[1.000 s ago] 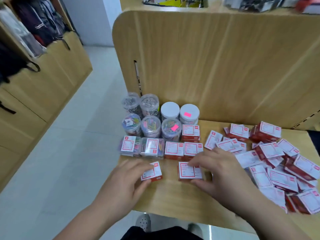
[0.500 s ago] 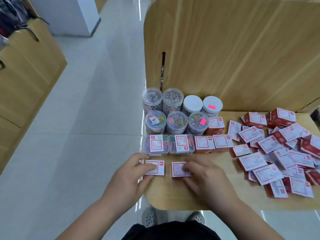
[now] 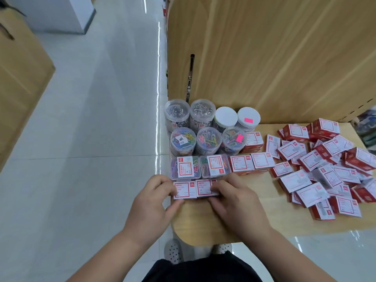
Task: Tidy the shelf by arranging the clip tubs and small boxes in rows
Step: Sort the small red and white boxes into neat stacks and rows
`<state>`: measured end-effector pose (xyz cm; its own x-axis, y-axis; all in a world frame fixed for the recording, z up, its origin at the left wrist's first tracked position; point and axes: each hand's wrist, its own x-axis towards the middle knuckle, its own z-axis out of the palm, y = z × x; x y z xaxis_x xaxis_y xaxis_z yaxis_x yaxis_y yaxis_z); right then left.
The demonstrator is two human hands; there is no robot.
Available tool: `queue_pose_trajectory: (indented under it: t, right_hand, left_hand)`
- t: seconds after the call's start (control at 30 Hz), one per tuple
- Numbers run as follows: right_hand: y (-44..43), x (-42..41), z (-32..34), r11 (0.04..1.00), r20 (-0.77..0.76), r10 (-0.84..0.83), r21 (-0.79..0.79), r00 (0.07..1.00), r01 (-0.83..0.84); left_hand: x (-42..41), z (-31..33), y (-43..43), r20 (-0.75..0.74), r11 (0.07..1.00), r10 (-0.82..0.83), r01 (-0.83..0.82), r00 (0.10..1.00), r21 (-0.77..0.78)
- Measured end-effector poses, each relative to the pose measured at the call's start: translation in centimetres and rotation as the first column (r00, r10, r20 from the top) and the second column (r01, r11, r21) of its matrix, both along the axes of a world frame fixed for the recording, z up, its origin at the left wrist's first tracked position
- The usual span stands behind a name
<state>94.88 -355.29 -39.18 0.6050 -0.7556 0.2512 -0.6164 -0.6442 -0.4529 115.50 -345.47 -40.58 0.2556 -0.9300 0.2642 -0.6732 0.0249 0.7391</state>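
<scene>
Gripping with the left hand [image 3: 150,202] a first small box [image 3: 184,190] at the front-left corner of the shelf [image 3: 284,220]; butting a second small box [image 3: 205,187] against it with curled fingers of the right hand [image 3: 238,202]; behind, clip tubs [image 3: 208,139] and flat boxes [image 3: 242,163] ranked in rows; rightward, a loose heap [image 3: 325,169] unsorted; looks under half done.

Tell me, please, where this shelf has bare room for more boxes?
Bare wood runs along the front of the shelf, between the right hand and the loose pile of red boxes. The pile crowds the right side; the tubs fill the back left corner.
</scene>
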Motion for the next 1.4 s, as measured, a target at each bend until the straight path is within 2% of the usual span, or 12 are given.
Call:
queue_pose_trajectory:
  t: [0.2,0.3,0.43,0.53,0.77,0.87,1.13,1.27,1.4]
  right_hand:
    - [0.0,-0.4,0.5,0.999,-0.003,0.033,0.015,0.999,-0.033]
    - [-0.4,-1.2,1.1,1.000,0.032,0.021,-0.003,0.999,-0.021]
    - [-1.6,-3.5,1.9,0.998,0.058,-0.005,-0.067,0.998,0.009]
    - [-2.6,-5.9,2.6,0.998,0.060,-0.026,-0.062,0.998,0.030]
    - [-4.3,-12.3,3.2,0.997,0.036,-0.072,-0.036,0.997,0.073]
    - [-5.2,-15.7,3.4,0.993,0.043,-0.113,-0.037,0.993,0.115]
    - [-11.2,-26.1,4.6,0.970,0.026,-0.214,-0.115,0.976,0.216]
    - [-14.0,-30.6,4.6,0.983,-0.031,-0.165,-0.084,0.986,0.161]
    - [-15.8,-33.8,4.4,0.997,-0.066,-0.078,0.001,0.995,0.078]
  left_hand:
    - [-0.2,0.2,0.1,0.027,1.000,0.002,-0.001,1.000,-0.018]
    - [-0.6,1.1,0.1,0.118,0.997,0.009,0.001,0.993,-0.080]
    - [-2.7,2.8,-0.9,0.248,0.970,-0.061,0.116,0.967,-0.214]
    - [-5.3,3.6,-2.5,0.283,0.952,-0.134,0.203,0.950,-0.231]
    - [-11.7,3.5,-6.2,0.187,0.944,-0.279,0.305,0.942,-0.124]
    - [-15.0,2.9,-7.9,0.199,0.947,-0.301,0.317,0.932,-0.052]
    - [-23.6,3.0,-11.9,0.193,0.964,-0.263,0.251,0.945,0.082]
    - [-27.2,3.4,-14.4,0.244,0.981,-0.187,0.170,0.952,0.090]
    - [-29.9,3.7,-16.5,0.270,0.980,-0.157,0.116,0.950,0.162]
